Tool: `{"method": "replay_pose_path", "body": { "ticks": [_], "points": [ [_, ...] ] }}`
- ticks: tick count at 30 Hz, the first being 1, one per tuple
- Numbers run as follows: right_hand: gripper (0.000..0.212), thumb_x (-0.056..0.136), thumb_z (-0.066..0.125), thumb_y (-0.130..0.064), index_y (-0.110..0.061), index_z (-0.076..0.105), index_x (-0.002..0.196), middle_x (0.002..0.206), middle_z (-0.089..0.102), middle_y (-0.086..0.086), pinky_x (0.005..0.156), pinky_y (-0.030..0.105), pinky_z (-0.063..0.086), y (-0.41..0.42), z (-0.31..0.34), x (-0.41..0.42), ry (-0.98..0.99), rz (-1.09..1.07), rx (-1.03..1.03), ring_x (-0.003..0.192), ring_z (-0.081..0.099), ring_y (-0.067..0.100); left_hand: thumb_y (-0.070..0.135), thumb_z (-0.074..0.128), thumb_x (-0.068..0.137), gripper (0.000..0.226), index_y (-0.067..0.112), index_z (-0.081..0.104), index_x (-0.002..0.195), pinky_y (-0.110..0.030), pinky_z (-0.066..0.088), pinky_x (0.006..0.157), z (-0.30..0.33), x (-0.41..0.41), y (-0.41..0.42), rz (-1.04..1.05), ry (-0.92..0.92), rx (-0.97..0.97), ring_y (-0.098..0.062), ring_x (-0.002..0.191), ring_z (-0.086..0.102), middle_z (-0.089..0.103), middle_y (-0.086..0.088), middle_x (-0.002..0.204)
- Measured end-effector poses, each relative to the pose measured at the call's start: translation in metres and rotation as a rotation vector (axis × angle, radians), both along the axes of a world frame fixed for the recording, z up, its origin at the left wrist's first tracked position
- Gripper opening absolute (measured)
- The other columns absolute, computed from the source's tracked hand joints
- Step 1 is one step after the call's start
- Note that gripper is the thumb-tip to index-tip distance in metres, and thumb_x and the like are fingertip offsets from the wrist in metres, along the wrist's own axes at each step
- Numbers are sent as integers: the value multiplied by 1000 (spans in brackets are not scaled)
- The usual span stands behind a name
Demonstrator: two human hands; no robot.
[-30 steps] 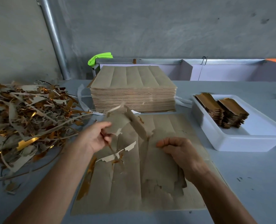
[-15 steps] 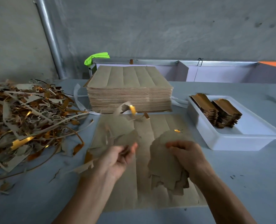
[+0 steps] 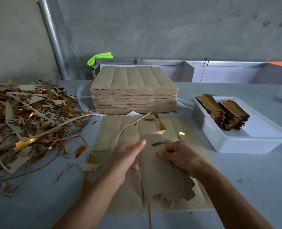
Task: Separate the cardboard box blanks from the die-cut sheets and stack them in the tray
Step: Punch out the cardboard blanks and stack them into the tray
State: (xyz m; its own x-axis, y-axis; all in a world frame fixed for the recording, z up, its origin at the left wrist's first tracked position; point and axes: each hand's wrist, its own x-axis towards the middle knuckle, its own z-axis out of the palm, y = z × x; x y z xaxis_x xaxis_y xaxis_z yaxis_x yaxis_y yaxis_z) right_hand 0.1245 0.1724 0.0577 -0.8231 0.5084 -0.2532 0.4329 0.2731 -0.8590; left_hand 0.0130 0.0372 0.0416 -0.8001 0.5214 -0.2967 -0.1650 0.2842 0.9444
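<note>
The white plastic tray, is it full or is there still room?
Still room. The white plastic tray holds two stacks of gold-faced cardboard blanks at its far end; the near part of its floor is bare.

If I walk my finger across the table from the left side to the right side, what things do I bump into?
Scrap pile → tall stack of die-cut sheets → white tray holding the cardboard box blanks.

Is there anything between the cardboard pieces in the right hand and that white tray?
Nothing visible. The blanks held by the right hand lie on the sheet; only bare table separates them from the tray, whose near half is free beside two stacks.
</note>
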Motion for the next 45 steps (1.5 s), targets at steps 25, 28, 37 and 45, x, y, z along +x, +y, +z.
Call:
{"method": "replay_pose_path", "body": {
  "ticks": [25, 28, 37, 45],
  "points": [
    [18, 92, 53, -10, -3, 55, 108, 98, 56, 15, 84, 51, 52, 61, -17, 34, 343, -950, -100, 91, 54, 33, -2, 57, 88, 18, 7, 50, 74, -13, 36, 37, -15, -77, -18, 385, 39, 373, -4, 45, 46, 49, -3, 68],
    [31, 90, 52, -6, -7, 48, 120, 107, 52, 15, 73, 43, 48, 61, -21, 32, 316, -863, -2, 93, 51, 29, 1, 60, 87, 16, 10, 52, 76, -17, 43, 49, -15, -72, -16, 292, 128, 347, -8, 62, 48, 50, 1, 69],
    [32, 95, 47, -8, -30, 71, 94, 101, 59, -9, 92, 43, 51, 21, -13, 6, 233, -366, 137, 101, 57, 19, -6, 58, 85, 18, 8, 57, 75, -14, 40, 44, -7, -34, 6, 91, 236, 502, -2, 46, 48, 54, 7, 49],
    [17, 90, 63, -20, -12, 70, 78, 80, 73, 7, 58, 27, 57, 0, 4, -7, 391, -257, -181, 69, 70, 18, 2, 61, 86, 16, 10, 62, 72, -13, 40, 47, -17, -14, 18, -18, 192, 457, -1, 45, 47, 57, 6, 50]
  ]
}}
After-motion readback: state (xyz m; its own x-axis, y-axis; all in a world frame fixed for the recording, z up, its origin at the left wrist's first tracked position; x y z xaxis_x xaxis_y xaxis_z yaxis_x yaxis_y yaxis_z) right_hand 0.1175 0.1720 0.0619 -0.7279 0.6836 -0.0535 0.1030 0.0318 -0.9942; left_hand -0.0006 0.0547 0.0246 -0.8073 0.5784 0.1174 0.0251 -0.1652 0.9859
